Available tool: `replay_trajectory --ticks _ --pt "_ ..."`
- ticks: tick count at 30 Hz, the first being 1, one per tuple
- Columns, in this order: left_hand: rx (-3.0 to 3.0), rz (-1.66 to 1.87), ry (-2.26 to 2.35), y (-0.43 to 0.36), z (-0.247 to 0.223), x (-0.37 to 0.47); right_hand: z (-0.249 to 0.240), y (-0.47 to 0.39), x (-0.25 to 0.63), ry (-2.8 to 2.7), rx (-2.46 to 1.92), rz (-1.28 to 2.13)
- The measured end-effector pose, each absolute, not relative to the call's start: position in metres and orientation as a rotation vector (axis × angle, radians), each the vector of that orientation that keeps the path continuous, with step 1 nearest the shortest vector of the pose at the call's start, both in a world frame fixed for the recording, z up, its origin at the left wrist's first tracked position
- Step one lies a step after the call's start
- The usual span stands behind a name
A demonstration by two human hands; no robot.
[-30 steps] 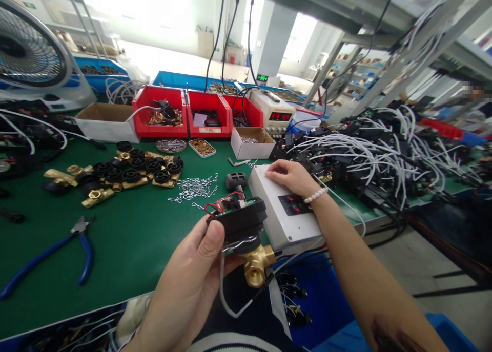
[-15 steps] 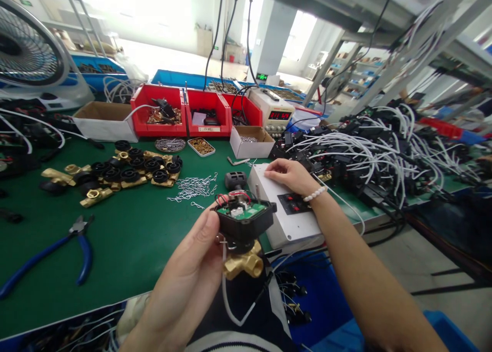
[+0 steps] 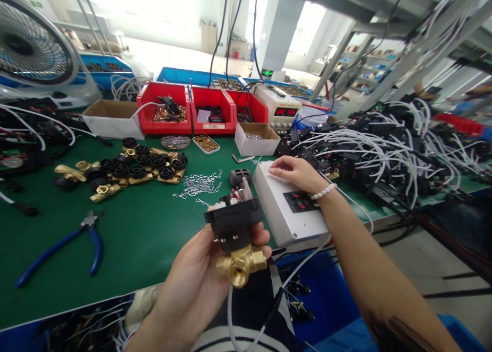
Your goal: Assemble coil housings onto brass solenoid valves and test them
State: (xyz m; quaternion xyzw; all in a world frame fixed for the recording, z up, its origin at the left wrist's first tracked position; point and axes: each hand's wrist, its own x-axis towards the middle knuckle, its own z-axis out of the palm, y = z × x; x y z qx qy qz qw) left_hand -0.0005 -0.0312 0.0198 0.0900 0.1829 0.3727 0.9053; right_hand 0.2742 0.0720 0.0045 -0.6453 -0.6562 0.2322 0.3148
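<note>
Valve (image 3: pixel 235 239) tipped since last frame, brass port (image 3: pixel 238 276) now facing us, lower centre, left hand (image 3: pixel 200 272) wrapped round it, likely leaving the wired top (image 3: pixel 232 202) uncovered; right hand (image 3: pixel 295 173) curled on white box (image 3: pixel 271 203), right of centre, can't tell if pinching.

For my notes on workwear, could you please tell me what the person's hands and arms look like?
The left hand and right hand are both bare, without gloves. A bracelet of round, pale beads circles the right wrist, and the right forearm shows no sleeve.
</note>
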Motion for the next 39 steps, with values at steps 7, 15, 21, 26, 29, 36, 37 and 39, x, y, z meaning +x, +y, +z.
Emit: replay_trajectory --ticks 7,15,21,26,29,36,37,39 --pt "0.025 0.784 0.027 -0.031 0.01 0.0 0.003 0.074 0.276 -1.728 -1.698 0.608" --pt "0.03 0.749 -0.039 -0.028 0.013 -0.001 0.001 0.075 0.277 -1.737 -1.711 0.592" --pt "0.082 0.752 -0.035 -0.029 0.007 0.002 0.001 0.078 0.277 -1.717 -1.742 0.518" --pt "0.114 0.767 -0.014 -0.029 0.009 0.003 0.003 0.078 0.275 -1.712 -1.749 0.489" --pt "0.118 0.767 0.002 -0.031 0.011 0.003 0.003 0.078 0.275 -1.711 -1.749 0.487" --pt "0.079 0.771 -0.017 -0.031 0.01 0.007 0.002 0.077 0.276 -1.718 -1.747 0.486" --pt "0.074 0.765 -0.014 -0.031 0.009 0.007 0.002 0.077 0.276 -1.72 -1.748 0.484" --pt "0.074 0.759 -0.011 -0.031 0.008 0.006 0.001 0.077 0.276 -1.723 -1.749 0.484"
